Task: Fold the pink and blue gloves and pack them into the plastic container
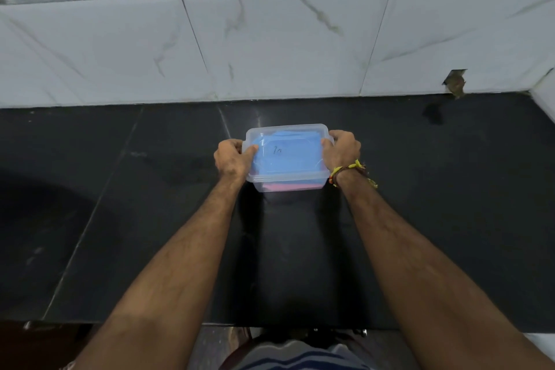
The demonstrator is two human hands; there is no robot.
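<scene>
A clear plastic container with its clear lid on top stands on the black countertop. Through the lid I see the folded blue glove lying on top. The pink glove shows beneath it through the front wall. My left hand grips the container's left end, thumb on the lid. My right hand grips the right end the same way; a yellow thread band is on that wrist.
The black stone countertop runs left and right, with its front edge near the bottom of the view. A white marble-tiled wall rises just behind the container. A chipped hole in the tile is at the right.
</scene>
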